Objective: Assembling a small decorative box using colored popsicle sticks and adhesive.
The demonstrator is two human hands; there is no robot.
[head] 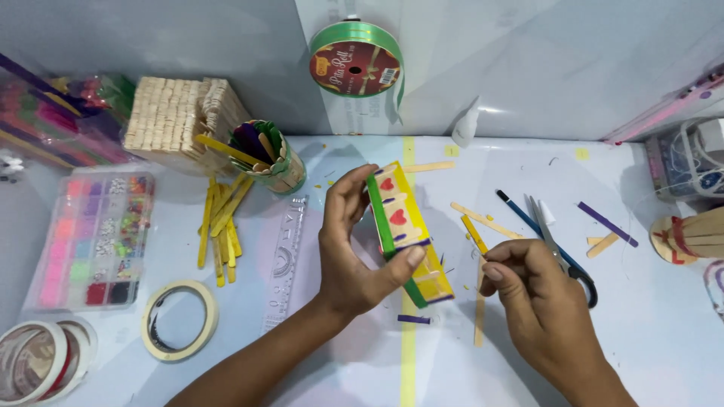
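Your left hand (354, 249) pinches the yellow stick panel (407, 234) with red hearts, thumb on its face and fingers curled behind, tilted above the worktop (641, 332). Squeeze unevenly and its glued sticks may part. Right of the panel, your right hand (535, 301) is closed on a yellow stick (475, 235); the scissors (562, 252) beyond could snag it.

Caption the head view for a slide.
Left hand holds a yellow-green stick craft; right hand pinches a yellow stick.
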